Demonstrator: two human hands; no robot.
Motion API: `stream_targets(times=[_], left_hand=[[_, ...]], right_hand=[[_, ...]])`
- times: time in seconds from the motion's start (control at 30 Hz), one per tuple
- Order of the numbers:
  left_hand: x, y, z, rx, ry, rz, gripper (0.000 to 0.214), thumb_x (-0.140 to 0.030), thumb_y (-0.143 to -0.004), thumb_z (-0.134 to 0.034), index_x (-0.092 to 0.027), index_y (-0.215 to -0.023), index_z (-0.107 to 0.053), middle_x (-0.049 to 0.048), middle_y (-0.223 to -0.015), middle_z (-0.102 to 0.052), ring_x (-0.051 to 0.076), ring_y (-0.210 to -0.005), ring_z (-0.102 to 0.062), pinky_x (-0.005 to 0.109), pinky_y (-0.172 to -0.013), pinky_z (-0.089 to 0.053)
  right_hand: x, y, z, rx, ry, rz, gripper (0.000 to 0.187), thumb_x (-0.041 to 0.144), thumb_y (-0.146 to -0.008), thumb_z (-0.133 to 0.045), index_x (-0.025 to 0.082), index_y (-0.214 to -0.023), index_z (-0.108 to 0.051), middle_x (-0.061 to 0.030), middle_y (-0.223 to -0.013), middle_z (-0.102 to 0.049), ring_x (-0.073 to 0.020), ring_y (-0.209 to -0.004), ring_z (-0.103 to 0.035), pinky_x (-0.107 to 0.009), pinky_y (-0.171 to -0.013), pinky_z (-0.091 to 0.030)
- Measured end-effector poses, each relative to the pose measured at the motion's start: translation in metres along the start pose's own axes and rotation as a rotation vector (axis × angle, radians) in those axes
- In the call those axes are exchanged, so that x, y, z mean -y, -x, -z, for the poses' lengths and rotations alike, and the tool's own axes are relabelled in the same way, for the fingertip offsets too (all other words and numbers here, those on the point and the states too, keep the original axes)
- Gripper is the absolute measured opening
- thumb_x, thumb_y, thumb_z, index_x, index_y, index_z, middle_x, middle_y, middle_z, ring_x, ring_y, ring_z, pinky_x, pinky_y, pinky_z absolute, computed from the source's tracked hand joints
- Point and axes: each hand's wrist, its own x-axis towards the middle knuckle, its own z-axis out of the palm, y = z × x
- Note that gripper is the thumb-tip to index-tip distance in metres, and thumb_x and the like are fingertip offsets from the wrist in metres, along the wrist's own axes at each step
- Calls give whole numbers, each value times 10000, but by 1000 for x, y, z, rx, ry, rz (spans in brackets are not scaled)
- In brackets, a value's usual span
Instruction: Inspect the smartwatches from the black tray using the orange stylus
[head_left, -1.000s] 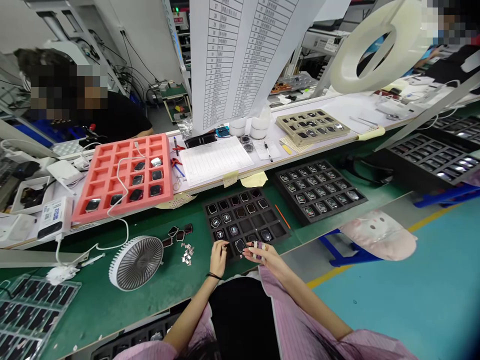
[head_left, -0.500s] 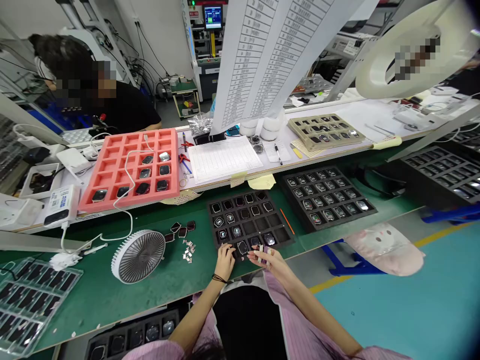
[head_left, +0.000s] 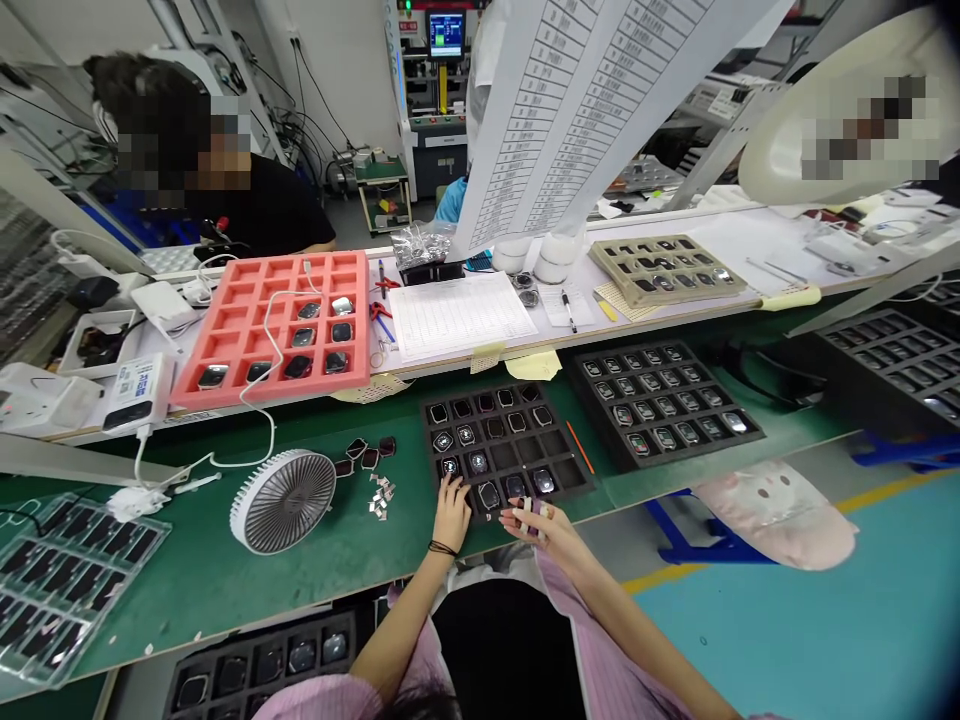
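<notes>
A black foam tray (head_left: 574,478) lies on the green bench mat, with several smartwatch bodies in its pockets. My left hand (head_left: 452,514) rests at the tray's front left corner, fingers spread and tips on the tray. My right hand (head_left: 538,530) hovers just in front of the tray's front edge, with white finger cots on its fingers. Its fingertips are close to a smartwatch body (head_left: 514,487) in the front row. Nothing shows between the fingers of either hand.
A pink foam tray (head_left: 270,330) and a paper form (head_left: 461,316) stand on the raised shelf behind. A desk fan (head_left: 283,502) and small metal pieces (head_left: 380,496) lie left of my hands. A second black tray (head_left: 664,405) sits right. A co-worker (head_left: 255,205) sits far left.
The view has turned, so the bench and trays sit further right in the picture. Both hands remain at the tray's front edge, and my right hand's fingers have shifted slightly.
</notes>
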Motion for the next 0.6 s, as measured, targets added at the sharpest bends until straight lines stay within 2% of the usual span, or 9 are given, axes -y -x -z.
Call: stream_targets(times=[0.13, 0.33, 0.6], left_hand=[[3, 6, -7, 55, -29, -36, 482, -18, -803, -384, -200, -1217, -550, 113, -1327, -544, 267, -1355, -392, 632, -1132, -256], [7, 10, -11, 132, -62, -126, 585, 7, -812, -316, -222, -1319, -498, 76, -1392, -529, 187, -1341, -430, 523, -1151, -317], [12, 11, -17, 90, -142, -160, 640, 52, -799, -287, -225, -1349, -462, 82, -1472, -436, 187, -1403, -333, 518, -1150, -328]], right_hand=[[-1, 1, 0, -5, -14, 0, 393, 331, -526, -892, 160, -840, -727, -85, -822, -769, -277, -865, -728, -420, -900, -557], [-2, 0, 1, -7, -26, -2, 394, 319, -533, -897, 155, -848, -726, -74, -801, -766, -270, -866, -728, -395, -875, -570], [-2, 0, 4, -16, -32, 0, 390, 326, -531, -899, 164, -844, -731, -82, -821, -769, -269, -865, -726, -398, -875, -566]])
